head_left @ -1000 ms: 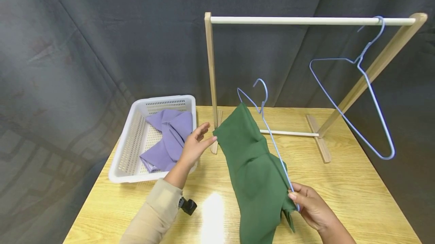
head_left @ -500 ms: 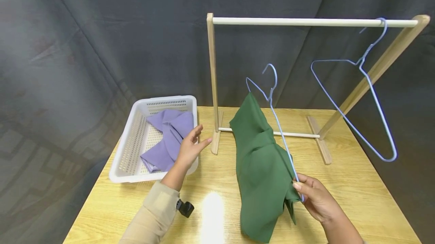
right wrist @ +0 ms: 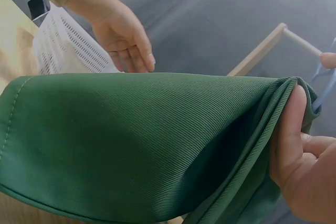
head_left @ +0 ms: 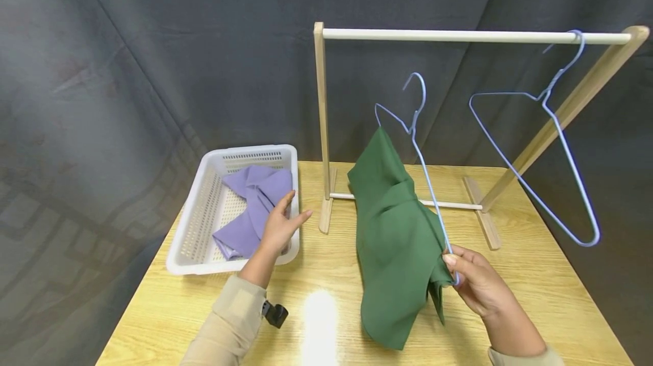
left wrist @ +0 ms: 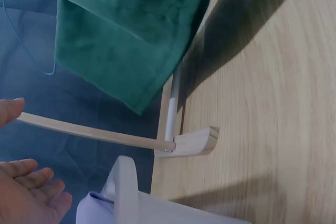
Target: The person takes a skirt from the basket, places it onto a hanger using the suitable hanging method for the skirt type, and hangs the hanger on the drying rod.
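My right hand (head_left: 476,278) pinches the lower corner of a blue wire hanger (head_left: 427,176) together with the edge of a green cloth garment (head_left: 393,241). The garment drapes over the hanger's lower bar and hangs down above the table; in the right wrist view its folded hem (right wrist: 10,114) shows stitching. The hanger's hook points up, below the level of the rack's top rail. My left hand (head_left: 278,227) holds nothing, thumb and fingers spread apart, over the right side of a white basket (head_left: 196,224) with a purple cloth (head_left: 247,224) inside.
A small wooden rack with a white top rail (head_left: 449,35) stands at the back of the table (head_left: 326,275). A second blue hanger (head_left: 566,150) hangs bare at the rail's right end. Grey curtain (head_left: 153,71) closes off the back.
My right hand has lifted the hanger and green garment up and slightly right, nearer the rail. My left hand has drawn back left, away from the garment, over the basket's edge.
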The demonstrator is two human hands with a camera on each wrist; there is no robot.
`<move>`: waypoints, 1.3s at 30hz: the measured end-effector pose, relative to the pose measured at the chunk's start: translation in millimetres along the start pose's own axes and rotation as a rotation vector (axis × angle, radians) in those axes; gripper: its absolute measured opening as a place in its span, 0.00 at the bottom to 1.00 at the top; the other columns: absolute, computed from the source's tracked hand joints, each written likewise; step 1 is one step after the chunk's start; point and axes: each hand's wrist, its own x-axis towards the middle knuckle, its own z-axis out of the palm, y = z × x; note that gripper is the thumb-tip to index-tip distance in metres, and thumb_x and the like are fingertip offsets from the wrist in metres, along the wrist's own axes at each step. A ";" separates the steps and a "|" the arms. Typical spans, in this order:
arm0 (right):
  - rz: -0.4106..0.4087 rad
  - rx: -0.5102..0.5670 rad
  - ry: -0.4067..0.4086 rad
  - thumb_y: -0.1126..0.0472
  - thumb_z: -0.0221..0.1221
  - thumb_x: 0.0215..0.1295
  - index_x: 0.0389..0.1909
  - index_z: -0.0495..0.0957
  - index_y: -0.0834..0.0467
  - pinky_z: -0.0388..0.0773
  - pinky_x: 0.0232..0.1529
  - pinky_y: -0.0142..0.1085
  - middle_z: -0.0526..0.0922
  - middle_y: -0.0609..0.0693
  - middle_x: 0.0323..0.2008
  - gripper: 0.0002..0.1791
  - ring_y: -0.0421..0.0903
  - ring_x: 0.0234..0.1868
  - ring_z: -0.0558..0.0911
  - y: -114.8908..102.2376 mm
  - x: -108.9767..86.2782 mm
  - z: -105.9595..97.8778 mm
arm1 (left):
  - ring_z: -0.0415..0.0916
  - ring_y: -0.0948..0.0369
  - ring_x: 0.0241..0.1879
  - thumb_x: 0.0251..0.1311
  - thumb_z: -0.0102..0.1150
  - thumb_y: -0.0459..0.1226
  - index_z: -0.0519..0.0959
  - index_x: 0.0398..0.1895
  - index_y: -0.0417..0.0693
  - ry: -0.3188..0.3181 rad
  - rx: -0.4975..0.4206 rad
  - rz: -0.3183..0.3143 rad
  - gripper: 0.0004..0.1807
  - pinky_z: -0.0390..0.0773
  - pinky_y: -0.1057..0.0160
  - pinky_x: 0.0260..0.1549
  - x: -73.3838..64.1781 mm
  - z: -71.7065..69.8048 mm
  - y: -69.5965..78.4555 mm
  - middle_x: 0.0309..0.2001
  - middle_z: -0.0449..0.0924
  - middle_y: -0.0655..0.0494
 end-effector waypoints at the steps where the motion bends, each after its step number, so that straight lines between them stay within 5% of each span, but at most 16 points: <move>1: -0.002 0.001 0.001 0.74 0.30 0.63 0.37 0.75 0.60 0.71 0.35 0.28 0.78 0.43 0.28 0.22 0.37 0.30 0.76 -0.8 1.1 0.0 | 0.48 0.50 0.61 0.50 0.58 0.44 0.54 0.63 0.42 0.000 0.013 -0.004 0.38 0.53 0.55 0.57 0.5 -1.0 -1.2 0.63 0.52 0.47; 17: -0.020 -0.002 0.033 0.73 0.31 0.63 0.31 0.75 0.58 0.71 0.30 0.26 0.76 0.42 0.25 0.22 0.35 0.27 0.74 -17.5 13.0 -2.2 | 0.49 0.41 0.58 0.48 0.59 0.45 0.54 0.63 0.48 0.066 0.074 -0.137 0.39 0.57 0.47 0.53 10.0 -15.3 -14.7 0.63 0.51 0.43; 39: -0.068 0.018 0.073 0.73 0.31 0.63 0.28 0.76 0.59 0.71 0.25 0.26 0.75 0.42 0.21 0.22 0.36 0.24 0.74 -34.1 31.3 -2.3 | 0.41 0.46 0.62 0.48 0.58 0.44 0.46 0.65 0.47 0.093 0.099 -0.218 0.43 0.48 0.47 0.56 25.8 -25.4 -26.3 0.65 0.43 0.45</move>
